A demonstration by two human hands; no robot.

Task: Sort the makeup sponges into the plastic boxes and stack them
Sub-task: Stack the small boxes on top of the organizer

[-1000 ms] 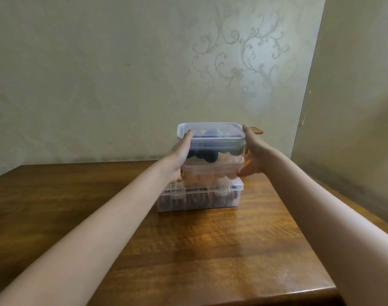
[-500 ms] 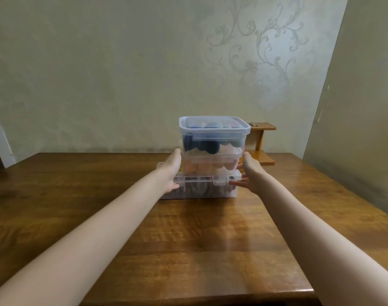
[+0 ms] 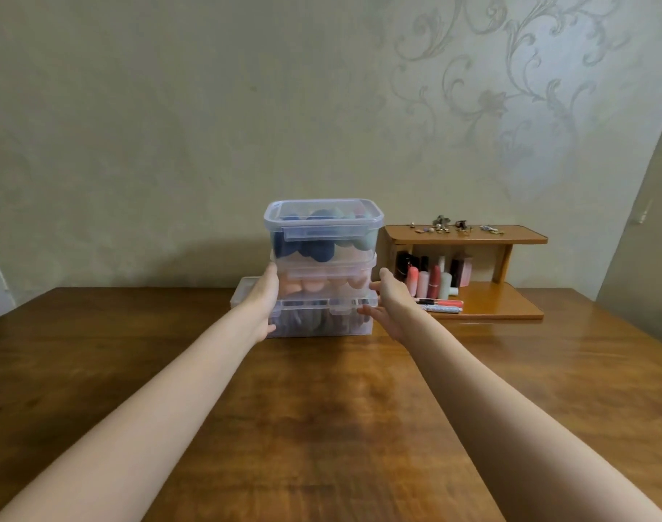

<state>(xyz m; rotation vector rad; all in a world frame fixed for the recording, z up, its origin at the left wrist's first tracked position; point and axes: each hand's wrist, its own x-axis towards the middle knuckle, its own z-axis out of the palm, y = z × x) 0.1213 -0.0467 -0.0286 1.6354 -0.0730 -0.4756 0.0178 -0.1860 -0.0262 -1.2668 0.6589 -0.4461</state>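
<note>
Three-box stack (image 3: 321, 269) between open, flat hands: left hand (image 3: 263, 301) touching, right hand (image 3: 387, 301) just beside. Uneven nudge could topple top box (image 3: 323, 229).

Wooden table (image 3: 321, 427): box stack (image 3: 320, 269), shelf (image 3: 484, 273).

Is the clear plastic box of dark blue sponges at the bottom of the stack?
No, the clear plastic box of dark blue sponges sits on top.
</note>
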